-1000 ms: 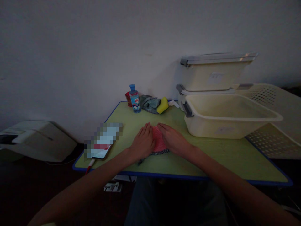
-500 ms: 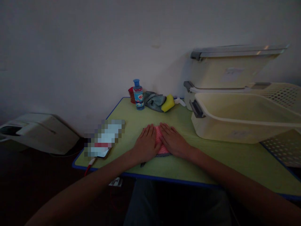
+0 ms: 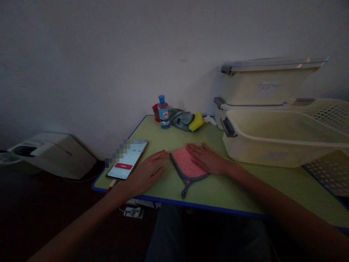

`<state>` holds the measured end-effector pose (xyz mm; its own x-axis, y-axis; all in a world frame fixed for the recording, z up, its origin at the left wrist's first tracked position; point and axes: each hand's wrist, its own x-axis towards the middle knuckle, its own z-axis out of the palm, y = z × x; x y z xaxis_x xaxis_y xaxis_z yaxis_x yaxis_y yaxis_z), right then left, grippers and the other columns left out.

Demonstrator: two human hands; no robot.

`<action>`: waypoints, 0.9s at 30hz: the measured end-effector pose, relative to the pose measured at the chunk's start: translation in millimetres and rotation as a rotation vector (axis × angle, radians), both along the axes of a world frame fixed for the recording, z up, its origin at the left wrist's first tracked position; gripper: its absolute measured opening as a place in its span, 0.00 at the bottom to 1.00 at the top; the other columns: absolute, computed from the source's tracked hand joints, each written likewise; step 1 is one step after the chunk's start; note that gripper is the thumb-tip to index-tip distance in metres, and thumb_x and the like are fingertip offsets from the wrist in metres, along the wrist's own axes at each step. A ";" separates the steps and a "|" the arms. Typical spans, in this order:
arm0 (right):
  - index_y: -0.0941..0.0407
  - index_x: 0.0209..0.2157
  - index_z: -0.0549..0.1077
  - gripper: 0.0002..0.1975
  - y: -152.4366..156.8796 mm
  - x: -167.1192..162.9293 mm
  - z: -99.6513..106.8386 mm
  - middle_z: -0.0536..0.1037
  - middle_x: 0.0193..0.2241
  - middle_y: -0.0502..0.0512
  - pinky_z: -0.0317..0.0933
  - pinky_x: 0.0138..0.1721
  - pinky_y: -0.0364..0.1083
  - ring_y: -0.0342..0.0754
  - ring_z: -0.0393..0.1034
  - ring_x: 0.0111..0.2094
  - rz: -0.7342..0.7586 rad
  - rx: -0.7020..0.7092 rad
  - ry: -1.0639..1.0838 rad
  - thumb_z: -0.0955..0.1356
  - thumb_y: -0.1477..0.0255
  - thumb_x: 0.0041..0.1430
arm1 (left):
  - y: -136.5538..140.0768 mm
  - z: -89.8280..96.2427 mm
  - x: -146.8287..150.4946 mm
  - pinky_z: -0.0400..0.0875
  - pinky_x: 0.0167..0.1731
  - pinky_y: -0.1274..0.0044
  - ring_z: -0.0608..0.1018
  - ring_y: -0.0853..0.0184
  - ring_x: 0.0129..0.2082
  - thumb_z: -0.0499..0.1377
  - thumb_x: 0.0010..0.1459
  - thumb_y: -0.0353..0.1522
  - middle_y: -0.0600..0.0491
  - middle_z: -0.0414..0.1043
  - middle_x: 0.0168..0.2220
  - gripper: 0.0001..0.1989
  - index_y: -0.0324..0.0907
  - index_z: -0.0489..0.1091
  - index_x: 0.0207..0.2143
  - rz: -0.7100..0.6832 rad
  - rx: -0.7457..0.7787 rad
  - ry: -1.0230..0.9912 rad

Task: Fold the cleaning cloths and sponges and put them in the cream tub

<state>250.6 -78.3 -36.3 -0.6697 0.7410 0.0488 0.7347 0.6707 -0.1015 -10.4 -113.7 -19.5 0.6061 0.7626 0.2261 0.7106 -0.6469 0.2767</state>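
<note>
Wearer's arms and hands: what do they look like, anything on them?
Left hand and right hand: ungloved, no visible rings. Left forearm and right forearm: bare, no sleeve, watch, cable or marking visible, though the picture is dim.

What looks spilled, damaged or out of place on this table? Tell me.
Nothing looks spilled or damaged. Only the crumpled grey cloth looks untidy, bunched beside the yellow sponge-like block at the back of the green, blue-edged table, while the pink textured cloth with dark trim lies flat, partly under the right hand.
</note>
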 end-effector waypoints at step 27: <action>0.59 0.61 0.50 0.25 1.7 1.3 -3.5 0.53 0.61 0.64 0.44 0.57 0.63 0.53 0.45 0.62 -0.003 0.007 0.071 0.51 0.65 0.64 | -11.2 -18.4 5.7 0.56 0.58 0.68 0.61 0.63 0.58 0.44 0.63 0.38 0.44 0.58 0.58 0.23 0.37 0.54 0.58 -0.099 0.112 0.183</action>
<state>251.9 -76.6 -39.8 -0.6622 0.7425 0.1010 0.7279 0.6694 -0.1486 -4.7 -124.9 -38.0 0.7154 0.6737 0.1853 0.6738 -0.7354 0.0720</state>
